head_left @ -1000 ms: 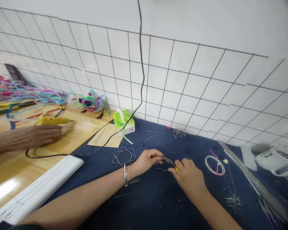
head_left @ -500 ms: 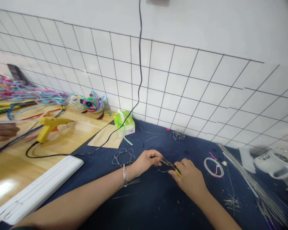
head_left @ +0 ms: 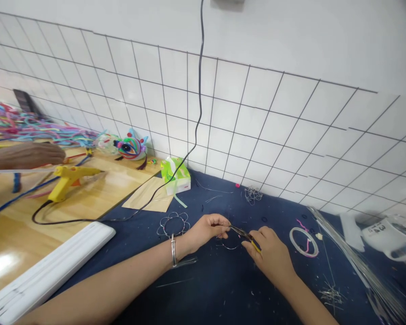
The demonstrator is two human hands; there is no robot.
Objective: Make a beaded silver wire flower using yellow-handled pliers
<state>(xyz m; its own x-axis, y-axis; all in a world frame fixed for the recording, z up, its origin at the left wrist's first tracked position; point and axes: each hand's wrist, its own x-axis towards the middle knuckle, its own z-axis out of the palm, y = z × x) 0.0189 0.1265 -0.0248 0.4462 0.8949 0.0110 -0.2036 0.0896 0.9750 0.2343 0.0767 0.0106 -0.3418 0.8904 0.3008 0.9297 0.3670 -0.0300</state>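
Observation:
Between the fingertips of my left hand (head_left: 211, 229) is a thin silvery wire (head_left: 230, 247), pinched closed, with a curved length hanging below. My right hand (head_left: 269, 248) is wrapped round yellow-handled pliers (head_left: 245, 234). The pliers' jaws point left and meet the wire at my left fingertips; whether they grip it is too small to tell. Left of my left hand lies a flower-shaped wire ring (head_left: 173, 224) with looped petals, flat on the dark blue cloth (head_left: 223, 289).
A co-worker's hand (head_left: 37, 154) reaches over the wooden table near a yellow glue gun (head_left: 66, 180). Its black cord crosses to a white power strip (head_left: 54, 271). A green tissue pack (head_left: 176, 176), a tape ring (head_left: 303, 242), wire bundles (head_left: 355, 266) and a white mug (head_left: 389, 237) surround the cloth.
The pliers have drawn slightly right and their jaws now sit nearer my left fingertips. The co-worker's hand has moved right and up over the wooden table.

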